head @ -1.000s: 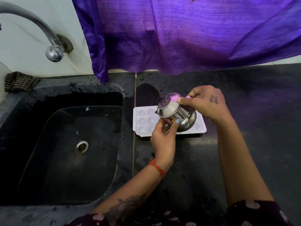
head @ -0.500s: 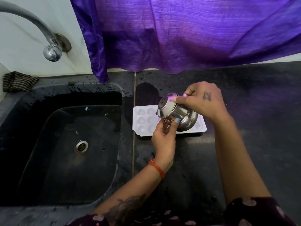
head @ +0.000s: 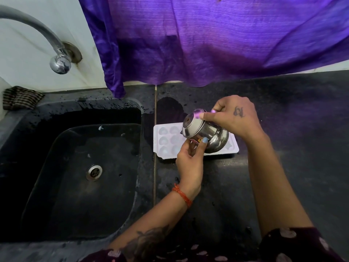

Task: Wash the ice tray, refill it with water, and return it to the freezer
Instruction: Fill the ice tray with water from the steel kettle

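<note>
A white ice tray (head: 166,140) with heart-shaped wells lies flat on the dark counter, just right of the sink. Above its middle I hold a small steel pot (head: 204,133) tipped on its side, its base turned up and left. My right hand (head: 232,118) grips the pot from above, fingers curled over its top. My left hand (head: 188,159) holds it from below, thumb and fingers pressed on its lower side. The pot and hands hide the tray's right half.
A black sink (head: 79,167) with a steel drain (head: 94,172) fills the left. A curved steel tap (head: 56,53) hangs over its back. A checked cloth (head: 20,97) lies at the sink's far left corner. A purple curtain (head: 207,38) hangs behind the black counter (head: 283,148).
The pot and both hands have stayed over the tray, with only a slight shift; the pot seems tipped a little further.
</note>
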The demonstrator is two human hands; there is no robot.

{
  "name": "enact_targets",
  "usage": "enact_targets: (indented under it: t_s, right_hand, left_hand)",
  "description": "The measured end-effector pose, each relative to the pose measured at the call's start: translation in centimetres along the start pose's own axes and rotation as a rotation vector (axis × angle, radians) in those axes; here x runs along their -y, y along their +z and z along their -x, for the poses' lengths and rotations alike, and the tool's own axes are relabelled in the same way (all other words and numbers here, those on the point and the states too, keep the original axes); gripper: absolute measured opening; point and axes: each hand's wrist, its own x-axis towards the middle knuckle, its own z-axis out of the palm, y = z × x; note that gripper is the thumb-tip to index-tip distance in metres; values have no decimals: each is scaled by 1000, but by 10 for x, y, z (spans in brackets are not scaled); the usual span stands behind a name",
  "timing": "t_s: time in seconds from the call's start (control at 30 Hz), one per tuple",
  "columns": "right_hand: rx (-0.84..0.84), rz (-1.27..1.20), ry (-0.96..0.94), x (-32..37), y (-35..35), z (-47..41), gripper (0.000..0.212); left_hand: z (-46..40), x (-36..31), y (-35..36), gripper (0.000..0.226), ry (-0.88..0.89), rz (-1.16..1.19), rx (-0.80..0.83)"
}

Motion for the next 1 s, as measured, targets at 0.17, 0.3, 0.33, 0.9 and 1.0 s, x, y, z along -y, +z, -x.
enact_targets:
  t_s: [0.17, 0.3, 0.33, 0.9, 1.0]
  right_hand:
    - [10, -69, 34, -8, 0, 0, 41]
    - [13, -202, 80, -18, -2, 2, 33]
    - [9, -242, 88, -20, -2, 2, 33]
    - [-21, -67, 36, -25, -15, 0, 40]
    - [-17, -42, 13, -24, -13, -1, 38]
  left_hand:
    - [1, 0, 1, 27, 25, -4, -15]
    - [2, -3, 5, 18, 69, -18, -20]
    - [2, -4, 6, 19, 78, -20, -21]
    - [3, 5, 26, 23, 8, -27, 11]
    - [3, 7, 26, 25, -10, -27, 13]
